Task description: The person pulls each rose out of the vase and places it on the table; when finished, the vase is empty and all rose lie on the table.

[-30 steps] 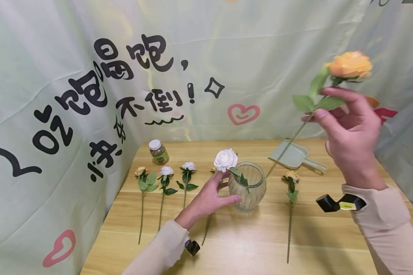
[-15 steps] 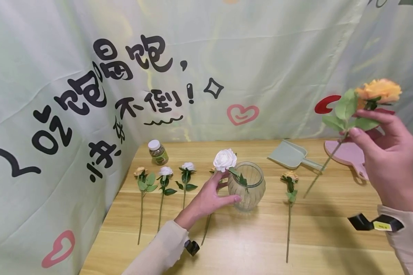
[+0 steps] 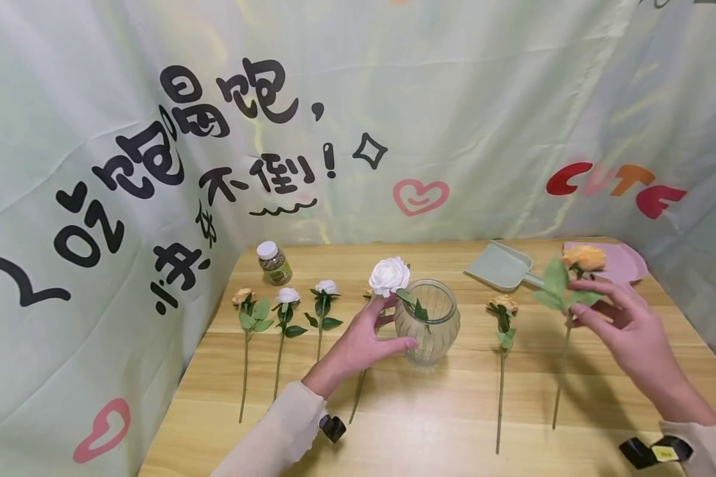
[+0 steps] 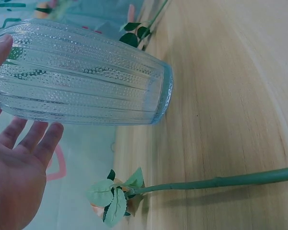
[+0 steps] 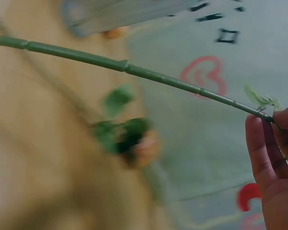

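Observation:
My left hand [image 3: 358,341] holds the side of a ribbed glass vase [image 3: 438,338], thumb in front and fingers around the left. A white rose [image 3: 390,276] stands in the vase, its bloom leaning over the left rim. On the right, my right hand [image 3: 635,334] pinches an orange rose [image 3: 585,256] by the upper stem, just under its leaves. Its green stem [image 5: 158,76] crosses the right wrist view and hangs down over the table in the head view. Left of it, another orange rose [image 3: 504,306] lies on the table.
Several roses lie left of the vase, among them a white rose [image 3: 288,296] and an orange rose [image 3: 243,297]. A lidded jar [image 3: 274,265] stands at the back left. A grey-green dustpan [image 3: 500,267] and a pink board [image 3: 623,262] lie at the back right.
My right hand has carried the orange rose first rightward and down, then back left and lower toward the table. The left hand, vase and white rose have stayed put.

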